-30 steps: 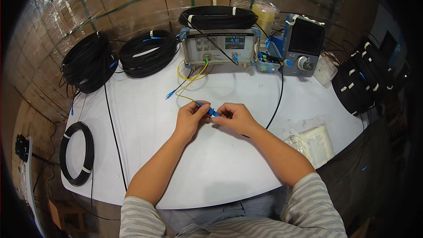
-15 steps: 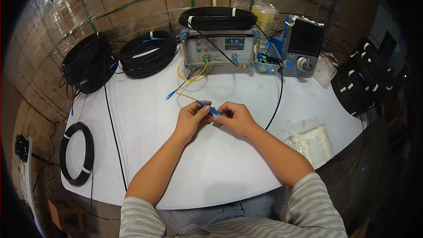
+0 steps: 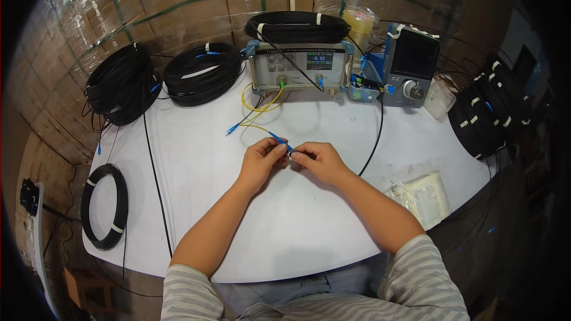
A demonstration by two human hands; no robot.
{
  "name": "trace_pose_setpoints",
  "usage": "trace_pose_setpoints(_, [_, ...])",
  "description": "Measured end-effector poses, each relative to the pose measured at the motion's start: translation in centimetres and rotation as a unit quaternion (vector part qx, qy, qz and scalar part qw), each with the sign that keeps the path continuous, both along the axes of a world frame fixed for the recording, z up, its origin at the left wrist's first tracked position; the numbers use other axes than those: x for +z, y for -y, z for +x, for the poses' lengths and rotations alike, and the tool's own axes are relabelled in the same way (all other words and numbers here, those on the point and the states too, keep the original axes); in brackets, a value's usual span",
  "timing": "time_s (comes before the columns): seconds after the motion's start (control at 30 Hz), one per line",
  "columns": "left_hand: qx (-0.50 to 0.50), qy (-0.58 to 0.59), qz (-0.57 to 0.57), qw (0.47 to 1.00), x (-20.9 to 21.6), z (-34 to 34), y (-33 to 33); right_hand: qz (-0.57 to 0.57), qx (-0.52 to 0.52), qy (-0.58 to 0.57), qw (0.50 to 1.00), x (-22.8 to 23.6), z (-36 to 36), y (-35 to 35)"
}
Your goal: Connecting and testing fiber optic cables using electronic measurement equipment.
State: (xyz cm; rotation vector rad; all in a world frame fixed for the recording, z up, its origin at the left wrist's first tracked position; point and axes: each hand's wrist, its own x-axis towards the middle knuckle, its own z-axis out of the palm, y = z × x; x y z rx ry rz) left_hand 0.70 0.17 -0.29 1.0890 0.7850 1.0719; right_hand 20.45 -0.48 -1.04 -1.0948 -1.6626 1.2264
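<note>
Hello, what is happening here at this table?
A person in a striped shirt sits at a white table and holds a small blue connector on a yellow cable between both hands, the left hand and right hand meeting at it. The yellow cable runs to a grey test instrument at the back of the table. Coils of black cable lie around it, and a second blue-cased device stands to the right.
</note>
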Motion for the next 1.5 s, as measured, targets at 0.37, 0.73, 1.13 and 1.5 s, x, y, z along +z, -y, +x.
trace_pose_setpoints(0.37, [0.001, -0.02, 0.014, 1.0, -0.7, -0.3, -0.4, 0.012, 0.007, -0.002, 1.0, 0.9, -0.3, 0.2])
trace_pose_setpoints(0.73, [0.006, -0.02, 0.014, 1.0, -0.6, 0.1, -0.2, 0.004, -0.003, -0.014, 1.0, -0.2, 0.1, -0.1])
trace_pose_setpoints(1.13, [-0.01, -0.01, -0.009, 1.0, -0.2, -0.2, 0.1, -0.012, 0.002, -0.03, 0.999, 0.7, -0.1, 0.5])
trace_pose_setpoints(1.5, [0.002, 0.003, -0.02, 1.0, -0.6, -0.1, -0.3, -0.004, -0.007, 0.01, 1.0, 1.0, 0.0, 0.5])
